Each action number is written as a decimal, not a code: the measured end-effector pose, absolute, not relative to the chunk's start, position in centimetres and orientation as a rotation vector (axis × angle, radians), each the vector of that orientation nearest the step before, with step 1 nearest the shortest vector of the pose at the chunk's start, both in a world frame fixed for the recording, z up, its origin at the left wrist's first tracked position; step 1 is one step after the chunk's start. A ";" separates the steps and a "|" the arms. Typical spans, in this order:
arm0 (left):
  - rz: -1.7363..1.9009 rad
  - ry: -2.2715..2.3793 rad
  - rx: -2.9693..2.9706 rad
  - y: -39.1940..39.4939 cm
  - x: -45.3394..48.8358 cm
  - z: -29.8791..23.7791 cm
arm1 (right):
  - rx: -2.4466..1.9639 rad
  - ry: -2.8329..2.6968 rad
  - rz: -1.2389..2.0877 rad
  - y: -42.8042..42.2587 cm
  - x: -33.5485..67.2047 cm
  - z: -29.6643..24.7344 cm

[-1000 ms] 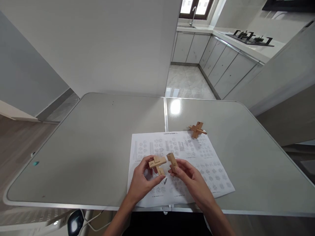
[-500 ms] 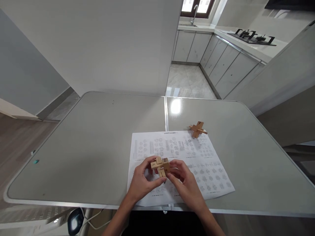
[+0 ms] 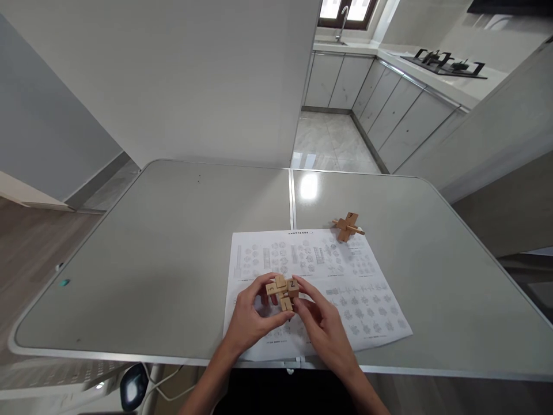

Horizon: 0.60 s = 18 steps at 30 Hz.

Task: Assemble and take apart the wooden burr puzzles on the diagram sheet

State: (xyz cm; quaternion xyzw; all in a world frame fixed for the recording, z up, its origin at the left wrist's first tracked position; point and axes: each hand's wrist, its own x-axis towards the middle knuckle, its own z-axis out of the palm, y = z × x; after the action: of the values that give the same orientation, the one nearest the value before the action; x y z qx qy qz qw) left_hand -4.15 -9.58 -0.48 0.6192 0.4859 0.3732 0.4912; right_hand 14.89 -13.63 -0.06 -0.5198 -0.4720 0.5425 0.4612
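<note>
Wooden block cluster [image 3: 283, 291] | pinched between closed fingers [image 3: 262, 285] of left hand [image 3: 250, 317] and right hand [image 3: 322, 323] | held above diagram sheet [image 3: 367, 288] at worktop [image 3: 173, 242] near edge, seemingly for comparison with drawings.

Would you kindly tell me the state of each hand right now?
Left hand: closed, holding the wooden puzzle.
Right hand: closed, holding the same puzzle.

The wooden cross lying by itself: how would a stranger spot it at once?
On the grey table, find the printed sheet near the front edge. At its far right corner lies the wooden cross, with a dark mark on top. Unlike the block cluster gripped by the left hand and right hand, it lies untouched.
</note>
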 end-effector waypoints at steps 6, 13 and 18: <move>0.886 1.189 1.598 -9.8 -4.1 -0.7 | -1.266 -0.926 1.454 -13.6 14.6 0.1; 0.920 1.183 1.685 -10.0 -4.0 -0.5 | -1.248 -0.741 1.483 -13.6 13.9 -0.3; 0.948 1.149 1.752 -10.0 -3.8 0.0 | -1.250 -0.777 1.495 -13.7 13.3 0.2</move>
State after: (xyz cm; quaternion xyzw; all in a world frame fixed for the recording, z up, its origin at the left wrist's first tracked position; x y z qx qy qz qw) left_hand -3.77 -9.95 -0.01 0.6954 0.4560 0.3763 0.4085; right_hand 13.34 -13.67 0.18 -0.5166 -0.3211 0.6178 0.4983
